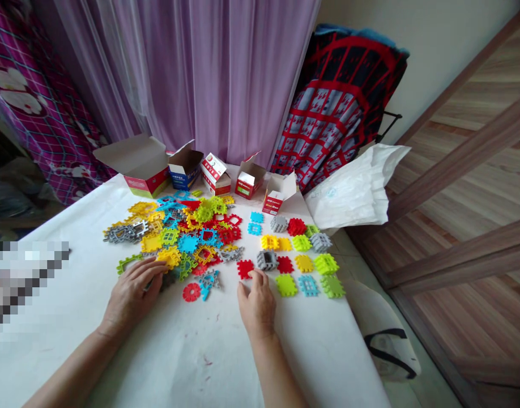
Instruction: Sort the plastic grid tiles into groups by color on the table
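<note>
My left hand (135,292) lies at the near left edge of a mixed pile of notched plastic building pieces. Its fingers stretch over the pile, the tips against a yellow piece (169,258); darker pieces beneath are partly hidden. A green piece (128,263) is just beyond its knuckles. My right hand (259,303) rests on the table, fingers loosely bent and thumb apart, nothing visible between them. Just past its fingertips are a red square piece (244,269) and a grey stack (267,260). A red round piece (191,292) and a blue piece (209,282) lie between the hands.
Single pieces and stacks stand in rough rows on the right, among them a yellow square (303,263) and a red stack (297,226). Several small open boxes (248,184) line the back. A white bag (353,190) sits at the right rear corner of the white-covered table (192,362).
</note>
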A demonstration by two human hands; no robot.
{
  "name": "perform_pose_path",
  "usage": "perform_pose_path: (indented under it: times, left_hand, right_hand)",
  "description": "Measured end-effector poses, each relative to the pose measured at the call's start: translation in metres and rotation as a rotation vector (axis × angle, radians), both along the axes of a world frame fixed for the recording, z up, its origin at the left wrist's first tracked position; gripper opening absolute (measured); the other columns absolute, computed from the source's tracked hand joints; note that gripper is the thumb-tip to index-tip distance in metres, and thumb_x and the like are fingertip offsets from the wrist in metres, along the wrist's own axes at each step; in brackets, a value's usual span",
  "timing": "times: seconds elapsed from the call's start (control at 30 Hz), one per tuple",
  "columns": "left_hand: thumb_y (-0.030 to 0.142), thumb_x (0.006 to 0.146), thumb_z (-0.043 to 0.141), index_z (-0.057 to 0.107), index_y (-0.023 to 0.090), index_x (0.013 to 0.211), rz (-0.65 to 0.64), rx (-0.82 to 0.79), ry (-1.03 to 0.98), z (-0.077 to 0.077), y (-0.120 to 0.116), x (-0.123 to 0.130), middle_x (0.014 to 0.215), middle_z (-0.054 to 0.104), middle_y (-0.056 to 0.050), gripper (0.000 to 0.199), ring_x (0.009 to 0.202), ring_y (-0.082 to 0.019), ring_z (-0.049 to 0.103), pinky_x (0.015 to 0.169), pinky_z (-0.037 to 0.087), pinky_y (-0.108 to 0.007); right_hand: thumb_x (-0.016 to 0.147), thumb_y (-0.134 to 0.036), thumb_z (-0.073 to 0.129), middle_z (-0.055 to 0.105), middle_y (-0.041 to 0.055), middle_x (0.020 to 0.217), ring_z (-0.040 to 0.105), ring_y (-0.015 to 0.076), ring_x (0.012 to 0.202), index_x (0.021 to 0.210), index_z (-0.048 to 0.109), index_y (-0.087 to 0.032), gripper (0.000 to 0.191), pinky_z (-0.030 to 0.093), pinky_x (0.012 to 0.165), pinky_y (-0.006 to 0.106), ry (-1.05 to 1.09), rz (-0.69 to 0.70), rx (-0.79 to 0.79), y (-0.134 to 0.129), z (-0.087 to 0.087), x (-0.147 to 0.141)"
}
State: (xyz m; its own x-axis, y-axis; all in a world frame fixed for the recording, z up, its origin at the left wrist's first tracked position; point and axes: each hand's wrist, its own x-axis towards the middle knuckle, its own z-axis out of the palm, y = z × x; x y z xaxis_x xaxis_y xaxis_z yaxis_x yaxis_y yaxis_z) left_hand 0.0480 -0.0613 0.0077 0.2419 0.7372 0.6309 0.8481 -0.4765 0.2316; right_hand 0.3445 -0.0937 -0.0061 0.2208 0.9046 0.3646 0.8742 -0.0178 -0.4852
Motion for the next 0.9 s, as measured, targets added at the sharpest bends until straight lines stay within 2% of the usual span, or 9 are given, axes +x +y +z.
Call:
perform_pose_path:
  times: [0.2,0.4,0.57,0.7,0.83,0.9]
  left_hand:
    - [0.032,0.090,0.050,0.071,0.024,0.098,-0.066,-0.020,-0.009,-0.004,0.003,-0.004,0.099,0.078,-0.004,0.023,0.099,-0.021,0.071,0.091,0.057,-0.036]
    - [0.033,0.090,0.051,0.070,0.025,0.099,-0.134,-0.036,-0.019,-0.010,0.008,-0.011,0.100,0.078,-0.004,0.022,0.099,-0.021,0.071,0.090,0.057,-0.035]
    - [0.032,0.090,0.052,0.067,0.025,0.103,-0.160,-0.010,-0.075,-0.008,0.010,-0.014,0.099,0.078,-0.003,0.021,0.100,-0.020,0.071,0.089,0.057,-0.032]
    - [0.032,0.091,0.051,0.066,0.026,0.105,-0.153,-0.018,-0.089,-0.008,0.011,-0.015,0.100,0.077,-0.003,0.022,0.099,-0.020,0.071,0.087,0.057,-0.031]
    - [0.034,0.090,0.050,0.066,0.027,0.103,-0.154,-0.036,-0.104,-0.011,0.011,-0.017,0.100,0.077,-0.004,0.022,0.099,-0.020,0.071,0.088,0.057,-0.032]
    - [0.036,0.090,0.050,0.067,0.027,0.103,-0.153,-0.054,-0.114,-0.011,0.011,-0.017,0.099,0.077,-0.004,0.023,0.098,-0.021,0.071,0.088,0.057,-0.033]
  right_hand:
    - [0.083,-0.023,0.065,0.066,0.0104,0.110,0.068,0.0214,0.090,0.104,0.060,-0.019,0.022,0.053,0.075,0.030,-0.047,-0.083,-0.055,0.005,0.006,-0.007]
    - [0.081,-0.027,0.068,0.065,0.0087,0.109,0.067,0.0204,0.091,0.102,0.060,-0.020,0.023,0.051,0.075,0.028,-0.068,-0.123,-0.055,0.005,0.010,-0.013]
    - [0.079,-0.020,0.065,0.065,0.0081,0.107,0.066,0.0195,0.091,0.099,0.060,-0.020,0.021,0.051,0.076,0.028,-0.044,-0.159,-0.055,0.008,0.013,-0.016]
    - [0.073,-0.015,0.065,0.064,0.0069,0.107,0.065,0.0198,0.094,0.101,0.058,-0.021,0.029,0.053,0.080,0.030,0.038,-0.105,-0.009,-0.002,0.009,-0.018]
    - [0.070,-0.011,0.061,0.062,0.0060,0.106,0.062,0.0152,0.078,0.105,0.056,-0.022,0.037,0.054,0.072,0.028,0.150,0.008,0.121,-0.024,0.006,0.000]
    - [0.074,-0.013,0.059,0.061,0.0074,0.108,0.061,0.0159,0.079,0.109,0.055,-0.022,0.036,0.054,0.069,0.028,0.164,-0.026,0.184,-0.029,0.011,0.024]
